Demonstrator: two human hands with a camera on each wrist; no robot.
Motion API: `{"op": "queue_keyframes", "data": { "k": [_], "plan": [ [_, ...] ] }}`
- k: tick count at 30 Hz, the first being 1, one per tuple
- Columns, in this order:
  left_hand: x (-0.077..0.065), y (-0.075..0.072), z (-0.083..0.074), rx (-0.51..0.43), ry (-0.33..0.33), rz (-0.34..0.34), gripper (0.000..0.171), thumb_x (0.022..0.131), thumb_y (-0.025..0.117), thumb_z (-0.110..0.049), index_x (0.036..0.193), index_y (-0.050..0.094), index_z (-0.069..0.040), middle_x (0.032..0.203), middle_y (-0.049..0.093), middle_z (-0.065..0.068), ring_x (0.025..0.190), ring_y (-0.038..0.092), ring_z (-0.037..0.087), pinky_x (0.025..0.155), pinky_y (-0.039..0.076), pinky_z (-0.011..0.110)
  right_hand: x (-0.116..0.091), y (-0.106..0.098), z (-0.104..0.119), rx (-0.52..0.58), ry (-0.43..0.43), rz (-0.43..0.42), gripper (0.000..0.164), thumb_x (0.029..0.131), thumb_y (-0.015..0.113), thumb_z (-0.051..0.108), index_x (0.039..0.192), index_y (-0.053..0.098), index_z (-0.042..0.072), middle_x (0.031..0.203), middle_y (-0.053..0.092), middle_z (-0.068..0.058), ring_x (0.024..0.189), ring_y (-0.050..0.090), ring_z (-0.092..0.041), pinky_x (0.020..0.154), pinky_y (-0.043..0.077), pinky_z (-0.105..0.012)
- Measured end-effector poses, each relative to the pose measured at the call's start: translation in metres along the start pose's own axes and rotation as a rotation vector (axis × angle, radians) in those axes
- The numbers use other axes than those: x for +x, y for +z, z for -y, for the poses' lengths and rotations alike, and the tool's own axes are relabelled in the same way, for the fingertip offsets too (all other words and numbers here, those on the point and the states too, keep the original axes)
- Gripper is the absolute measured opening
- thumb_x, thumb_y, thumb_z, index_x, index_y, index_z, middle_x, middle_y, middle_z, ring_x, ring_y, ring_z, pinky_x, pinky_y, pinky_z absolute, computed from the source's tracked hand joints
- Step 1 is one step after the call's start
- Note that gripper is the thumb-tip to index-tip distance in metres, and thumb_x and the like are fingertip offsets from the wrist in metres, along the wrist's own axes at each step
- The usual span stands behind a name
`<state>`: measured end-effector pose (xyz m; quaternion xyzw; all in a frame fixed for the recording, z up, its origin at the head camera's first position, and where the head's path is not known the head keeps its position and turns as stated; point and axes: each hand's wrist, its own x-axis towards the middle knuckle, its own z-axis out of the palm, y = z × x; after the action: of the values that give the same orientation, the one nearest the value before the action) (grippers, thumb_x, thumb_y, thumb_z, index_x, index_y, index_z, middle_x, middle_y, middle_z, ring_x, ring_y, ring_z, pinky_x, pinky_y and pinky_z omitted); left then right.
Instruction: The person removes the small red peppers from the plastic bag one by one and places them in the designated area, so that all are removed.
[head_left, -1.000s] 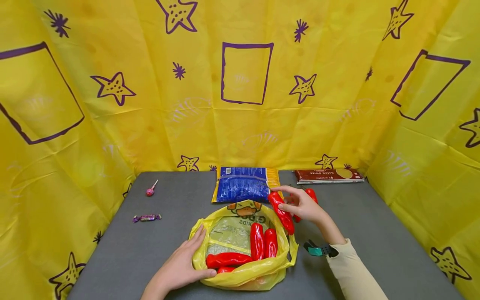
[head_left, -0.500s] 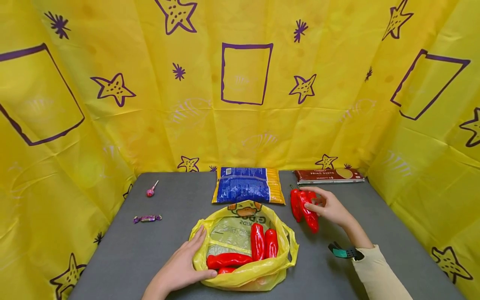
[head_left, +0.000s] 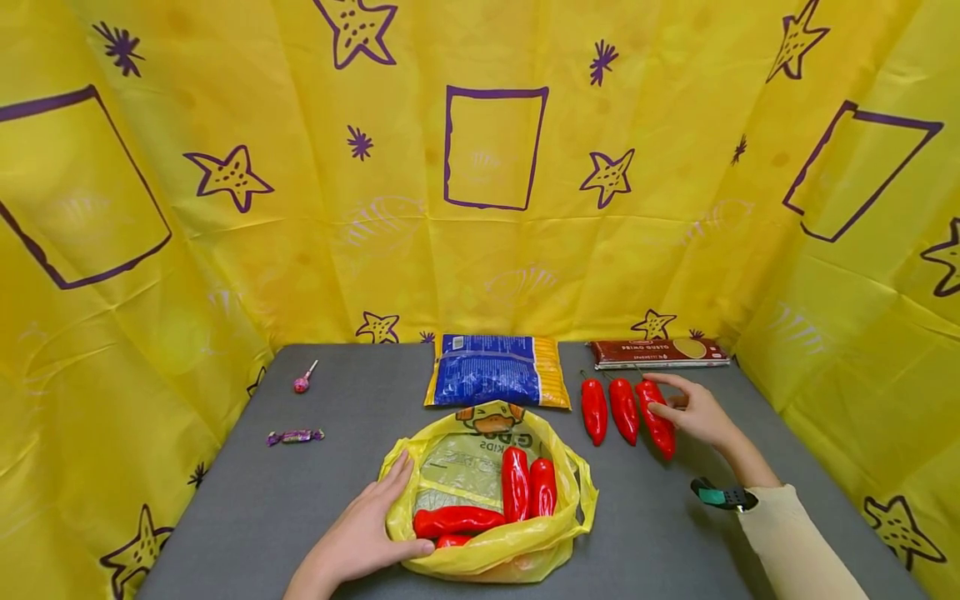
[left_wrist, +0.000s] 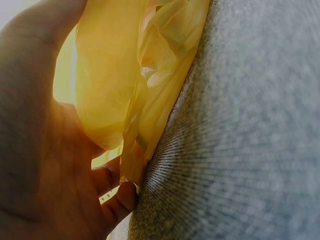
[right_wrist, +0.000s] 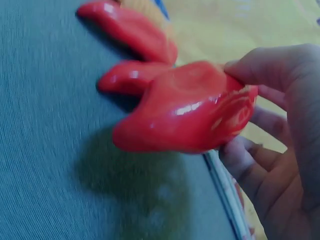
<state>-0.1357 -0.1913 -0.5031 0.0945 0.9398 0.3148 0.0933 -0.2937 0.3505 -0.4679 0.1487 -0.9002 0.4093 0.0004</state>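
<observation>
In the head view a yellow plastic bag (head_left: pixel 525 546) stands with its mouth wide, several red peppers (head_left: pixel 516 483) inside. My left hand (head_left: pixel 363 521) rests against the bag's left side, thumb and fingers spread along the rim; in the left wrist view the bag's thin film (left_wrist: pixel 107 75) lies against the palm and fingers. My right hand (head_left: pixel 697 412) pinches a red pepper (head_left: pixel 656 419) between thumb and fingers; in the right wrist view this pepper (right_wrist: pixel 185 110) is held above the table. Two more peppers (head_left: pixel 623 412) lie side by side just left of it.
A blue and yellow packet (head_left: pixel 487 375) lies behind the bag. At the back right is a brown spaghetti packet (head_left: pixel 660 353). A lollipop (head_left: pixel 302 382) and a purple wrapped candy (head_left: pixel 296 437) lie on the left. Yellow printed cloth walls (head_left: pixel 480 275) enclose the grey table (head_left: pixel 285 517).
My right hand has carried its pepper from beside the bag's right rim rightward, past the two lying peppers, to their right side. My left hand and the bag have stayed put.
</observation>
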Motion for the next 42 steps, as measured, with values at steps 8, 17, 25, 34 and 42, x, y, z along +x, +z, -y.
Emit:
{"op": "queue_keyframes", "data": {
  "k": [8,17,25,34,42],
  "plan": [
    [-0.001,-0.001,-0.001,-0.01,0.006,0.004,0.122,0.074,0.078,-0.079,0.169,0.031,-0.018,0.177,0.021,0.002,0.148,0.042,0.042,0.113,0.039,0.072,0.012,-0.009,-0.026,-0.144,0.063,-0.017,0.056,0.1,0.074,0.02,0.148,0.056,-0.002,0.136,0.061,-0.036,0.094,0.077,-0.039,0.067,0.056,-0.028],
    [-0.003,-0.001,0.0,-0.01,-0.007,0.008,0.123,0.074,0.078,-0.079,0.169,0.031,-0.017,0.177,0.02,0.003,0.15,0.039,0.049,0.113,0.035,0.075,0.025,-0.008,-0.034,-0.201,0.1,0.009,0.056,0.098,0.075,0.022,0.145,0.058,-0.004,0.138,0.058,-0.04,0.085,0.071,-0.027,0.069,0.054,-0.034],
    [-0.001,-0.001,0.0,-0.014,0.013,-0.001,0.122,0.074,0.077,-0.08,0.169,0.031,-0.018,0.177,0.021,0.002,0.151,0.038,0.046,0.115,0.036,0.073,0.033,-0.001,-0.039,-0.243,0.146,-0.009,0.057,0.102,0.071,0.029,0.146,0.057,-0.003,0.145,0.054,-0.039,0.123,0.057,-0.053,0.101,0.047,-0.069],
    [-0.001,-0.001,0.001,-0.01,0.015,-0.006,0.121,0.074,0.077,-0.08,0.168,0.032,-0.018,0.177,0.022,0.001,0.149,0.04,0.045,0.114,0.038,0.072,0.034,0.001,-0.045,-0.203,0.151,-0.023,0.057,0.103,0.067,0.03,0.149,0.054,-0.001,0.15,0.051,-0.037,0.137,0.045,-0.059,0.109,0.036,-0.078],
    [-0.001,-0.001,0.0,-0.015,-0.005,0.01,0.122,0.074,0.077,-0.081,0.168,0.032,-0.019,0.177,0.021,0.001,0.148,0.041,0.042,0.113,0.039,0.073,0.03,0.003,-0.048,-0.171,0.157,-0.03,0.062,0.105,0.066,0.036,0.153,0.051,0.0,0.153,0.049,-0.035,0.137,0.046,-0.058,0.108,0.039,-0.076]
  ]
}}
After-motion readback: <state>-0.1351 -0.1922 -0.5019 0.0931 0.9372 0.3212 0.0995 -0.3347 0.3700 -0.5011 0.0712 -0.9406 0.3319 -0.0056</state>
